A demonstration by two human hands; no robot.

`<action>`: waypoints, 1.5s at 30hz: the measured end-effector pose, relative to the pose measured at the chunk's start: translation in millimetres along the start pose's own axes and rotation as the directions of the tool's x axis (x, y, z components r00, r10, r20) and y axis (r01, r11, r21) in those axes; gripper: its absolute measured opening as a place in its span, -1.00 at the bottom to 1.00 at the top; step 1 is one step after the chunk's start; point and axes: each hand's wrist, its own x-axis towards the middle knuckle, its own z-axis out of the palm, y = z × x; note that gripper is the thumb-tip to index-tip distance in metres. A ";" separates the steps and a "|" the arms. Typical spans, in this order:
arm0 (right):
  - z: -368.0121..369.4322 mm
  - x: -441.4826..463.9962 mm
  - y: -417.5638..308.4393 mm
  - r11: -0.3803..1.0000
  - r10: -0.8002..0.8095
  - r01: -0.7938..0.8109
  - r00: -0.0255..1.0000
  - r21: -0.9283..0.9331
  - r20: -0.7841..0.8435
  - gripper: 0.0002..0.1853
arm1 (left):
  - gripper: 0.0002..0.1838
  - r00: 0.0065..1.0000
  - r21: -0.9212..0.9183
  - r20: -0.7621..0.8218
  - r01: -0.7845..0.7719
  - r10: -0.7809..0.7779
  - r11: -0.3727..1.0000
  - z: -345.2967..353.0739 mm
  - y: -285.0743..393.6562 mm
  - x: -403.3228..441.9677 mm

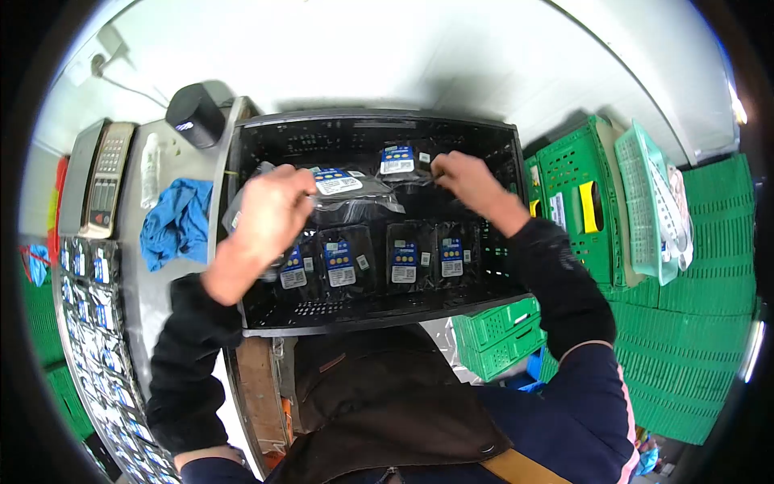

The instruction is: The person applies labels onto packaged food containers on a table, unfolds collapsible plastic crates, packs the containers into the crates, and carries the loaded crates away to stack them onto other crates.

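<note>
- Black slotted plastic crate (pixel 379 319): four flat, labelled black packs (pixel 339 256) laid along near edge.
- Uneven along far edge: left hand (pixel 272 202) curled at one pack (pixel 347 184), right hand (pixel 472 184) beside another pack (pixel 400 164); grips unclear.

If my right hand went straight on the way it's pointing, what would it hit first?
Most likely the labelled pack just past your right hand's fingertips, in the crate. They may already touch; the depth is unclear from this one view.
</note>
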 end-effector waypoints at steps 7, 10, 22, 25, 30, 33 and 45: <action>139.9 -90.4 44.4 0.933 0.151 -0.130 0.988 -0.334 0.037 -0.80 | -0.69 0.927 0.449 0.347 -0.032 -0.141 0.893 189.9 -48.7 -79.8; 133.7 -69.7 11.2 0.989 0.017 -0.022 0.999 -0.149 -0.035 -0.79 | -0.63 0.942 0.398 0.293 0.034 -0.162 0.917 182.7 -50.6 -82.5; 218.2 30.4 -53.9 1.000 0.018 -0.016 0.983 -0.015 0.180 -0.76 | -0.89 0.942 0.319 0.293 -0.260 0.166 0.911 160.5 -94.2 -86.0; 233.9 50.8 -75.0 0.998 0.004 -0.011 0.992 0.055 0.129 -0.71 | -0.90 0.967 0.412 0.253 -0.137 0.031 0.901 168.7 -111.1 -91.5; 227.7 47.8 -79.5 0.911 0.009 -0.064 0.991 0.407 0.134 -0.77 | -0.89 0.882 0.359 0.309 0.239 -0.356 0.902 166.3 -85.1 -114.6; 230.8 48.1 -67.7 0.873 0.178 -0.144 0.984 0.466 -0.028 -0.78 | -0.72 0.773 0.146 0.334 0.523 -0.539 0.840 119.9 -52.3 -106.4; 137.6 145.3 -234.2 0.731 0.153 0.001 0.974 0.682 -0.165 -0.87 | -0.54 0.195 0.072 -0.797 0.970 -0.571 0.230 -147.9 -50.7 -430.9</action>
